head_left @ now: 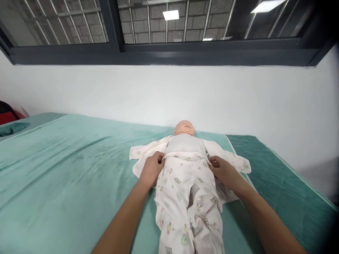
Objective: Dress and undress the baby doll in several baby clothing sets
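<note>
An indoor room, apparently for infant-care practice, is indicated; a doll (184, 128) in printed trousers (172, 183) and an open jacket (150, 149) is laid on a green sheet (66, 183); the white wall (169, 95) is topped by a dark-framed window (212, 53); bars (186, 21) and a block wall (159, 25) are seen through it; lit panels (171, 14) are reflected in its glass; whether in a home or a school cannot be determined.

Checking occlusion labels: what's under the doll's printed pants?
The doll's pale torso runs under the waistband; open shirt and green sheet show on both sides. Any legs, and anything else under the pants, are covered, so can't tell.
</note>
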Demonstrator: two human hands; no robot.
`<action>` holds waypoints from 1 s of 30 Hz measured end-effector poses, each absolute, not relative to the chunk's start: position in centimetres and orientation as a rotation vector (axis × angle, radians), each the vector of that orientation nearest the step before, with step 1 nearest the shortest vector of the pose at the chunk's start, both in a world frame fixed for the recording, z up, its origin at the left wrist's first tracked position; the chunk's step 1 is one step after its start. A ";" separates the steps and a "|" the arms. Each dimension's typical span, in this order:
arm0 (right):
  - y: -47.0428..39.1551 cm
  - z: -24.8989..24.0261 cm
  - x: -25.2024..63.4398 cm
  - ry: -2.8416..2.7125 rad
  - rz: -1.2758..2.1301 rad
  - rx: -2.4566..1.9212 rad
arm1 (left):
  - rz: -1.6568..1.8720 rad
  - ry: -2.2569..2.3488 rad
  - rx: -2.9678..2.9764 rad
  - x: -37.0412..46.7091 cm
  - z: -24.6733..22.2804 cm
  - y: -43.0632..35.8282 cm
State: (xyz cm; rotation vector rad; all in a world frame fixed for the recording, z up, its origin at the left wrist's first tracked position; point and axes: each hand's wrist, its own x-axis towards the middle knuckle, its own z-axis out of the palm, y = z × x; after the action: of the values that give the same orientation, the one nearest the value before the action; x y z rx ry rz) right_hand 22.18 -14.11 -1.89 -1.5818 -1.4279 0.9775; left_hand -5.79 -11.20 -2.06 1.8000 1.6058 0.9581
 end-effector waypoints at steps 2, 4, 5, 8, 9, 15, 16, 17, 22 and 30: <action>-14.3 -1.7 22.1 -1.377 1.061 -1.563 | 0.913 1.586 1.794 -5.6 -1.6 -11.2; -14.5 -1.4 22.0 -1.330 1.104 -1.555 | 0.875 1.503 1.754 -5.5 -1.0 -11.4; -14.6 -1.3 21.9 -1.305 1.141 -1.533 | 0.852 1.433 1.721 -5.5 -0.8 -11.6; -15.0 -1.0 21.7 -1.236 1.291 -1.393 | 0.772 1.213 1.554 -5.6 -0.5 -12.0; -15.0 -1.1 21.8 -1.218 1.334 -1.337 | 0.765 1.159 1.487 -5.6 -0.5 -12.0; -14.9 -1.7 22.0 -1.148 1.416 -1.118 | 0.851 0.927 1.142 -5.3 -1.5 -11.9; -14.9 -1.7 22.0 -1.136 1.425 -1.091 | 0.861 0.899 1.105 -5.2 -1.6 -11.9; -14.9 -1.7 21.9 -1.124 1.437 -1.065 | 0.867 0.873 1.070 -5.2 -1.7 -11.8; -14.7 -1.8 22.1 -1.097 1.471 -0.979 | 0.881 0.830 0.977 -5.3 -1.6 -11.7; -14.2 -2.6 23.2 -1.097 1.484 -0.970 | 0.898 0.773 0.992 -5.4 -1.5 -12.1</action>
State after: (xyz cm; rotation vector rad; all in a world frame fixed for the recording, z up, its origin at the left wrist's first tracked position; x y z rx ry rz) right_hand 23.20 -14.18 -2.62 -0.9696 -1.0970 1.4841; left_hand -5.44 -12.10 -1.48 0.9917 0.7735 0.8979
